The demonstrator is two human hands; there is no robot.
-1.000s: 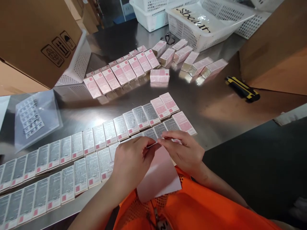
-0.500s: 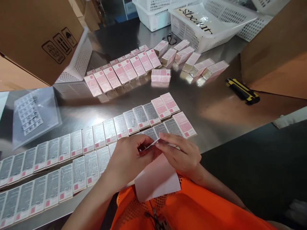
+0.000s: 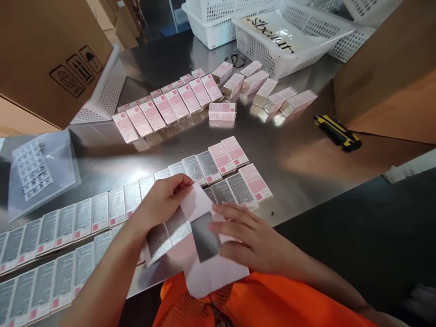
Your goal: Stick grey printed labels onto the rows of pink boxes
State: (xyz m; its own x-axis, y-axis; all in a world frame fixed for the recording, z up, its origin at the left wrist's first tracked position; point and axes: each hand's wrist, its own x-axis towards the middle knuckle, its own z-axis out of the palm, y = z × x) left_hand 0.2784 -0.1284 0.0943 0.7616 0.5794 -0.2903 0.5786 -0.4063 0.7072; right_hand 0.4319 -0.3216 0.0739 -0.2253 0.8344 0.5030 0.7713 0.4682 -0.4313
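Observation:
In front of my body, a white paper sheet (image 3: 218, 274) is stretched between my hands and hangs over the orange garment. A dark grey rectangle (image 3: 204, 236) shows within it; I cannot tell whether it is a patch or a gap. My left hand (image 3: 166, 195) pinches the sheet's upper left edge between thumb and fingers. Bent over its right side, the fingers of my right hand (image 3: 245, 231) grip the paper. Under and beside the hands run two rows of small boxes (image 3: 240, 188), most with grey-covered tops. A few at the right end show pink faces (image 3: 255, 181).
Farther back stand more pink boxes (image 3: 177, 104), some lying loose. A yellow and black cutter (image 3: 337, 131) lies by a carton (image 3: 384, 81) at right. Another carton (image 3: 51, 54), white baskets (image 3: 282, 59) and a plastic sleeve with a label sheet (image 3: 64, 168) surround the metal table (image 3: 272, 141).
The hands have moved apart, my left hand leftward and the right slightly down. The paper between them is now spread out, showing the dark rectangle. The view has shifted slightly.

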